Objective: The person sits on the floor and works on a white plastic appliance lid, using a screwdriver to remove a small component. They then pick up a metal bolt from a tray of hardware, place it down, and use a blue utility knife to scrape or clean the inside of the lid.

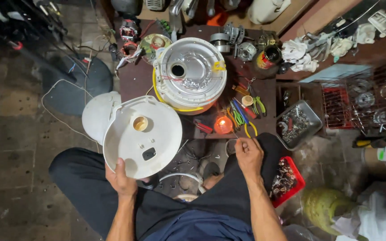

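Note:
My left hand (120,178) grips the near rim of a round white plastic cover (141,134) with a small hole and a dark slot, held over my left knee. My right hand (248,154) pinches a thin wire near the table's front edge, next to a glowing orange lamp (223,125). On the low dark table (135,80) an opened round appliance body (190,73) lies bottom up, silvery inside, with a yellow band and wiring showing.
Pliers and screwdrivers (244,111) lie right of the appliance. A metal tray of screws (296,125) and a red tray of parts (286,176) sit at my right. Wire racks (365,100), rags (304,56) and motor parts crowd the back. A white cable (59,111) runs over the floor at left.

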